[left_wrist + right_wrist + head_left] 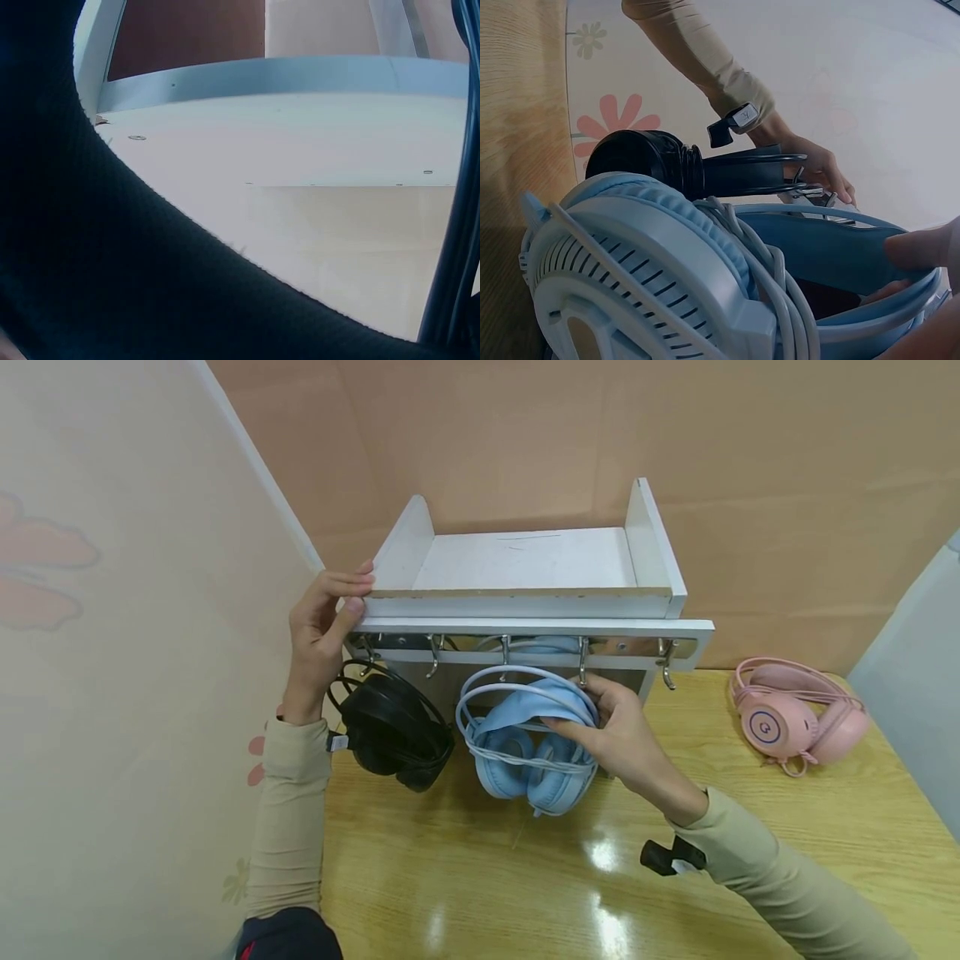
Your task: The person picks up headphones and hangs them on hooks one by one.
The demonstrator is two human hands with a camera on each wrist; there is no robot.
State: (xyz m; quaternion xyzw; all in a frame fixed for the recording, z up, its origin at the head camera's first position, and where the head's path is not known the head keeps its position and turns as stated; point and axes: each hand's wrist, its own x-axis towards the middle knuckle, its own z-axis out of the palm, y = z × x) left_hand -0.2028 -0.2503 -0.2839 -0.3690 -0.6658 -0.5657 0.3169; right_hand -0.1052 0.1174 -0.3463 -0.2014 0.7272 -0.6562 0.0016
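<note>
Blue headphones [517, 743], with their cable bundled round them, are at the front of a white shelf rack's row of metal hooks [506, 652]. My right hand [615, 731] grips their headband on the right side, thumb in front and fingers behind; the right wrist view shows the blue ear cup [652, 277] close up. Whether the headband rests on a hook is hard to tell. Black headphones [393, 727] hang at the leftmost hook. My left hand [322, 618] holds the left end of the white rack [517, 606], thumb in front. The left wrist view is largely blocked by something dark.
Pink headphones [798, 718] lie on the wooden table [480, 893] at the right. A pale wall panel with flower prints [150, 693] stands close on the left. Another pale panel [915, 677] rises at the far right, and brown paper [750, 485] covers the back.
</note>
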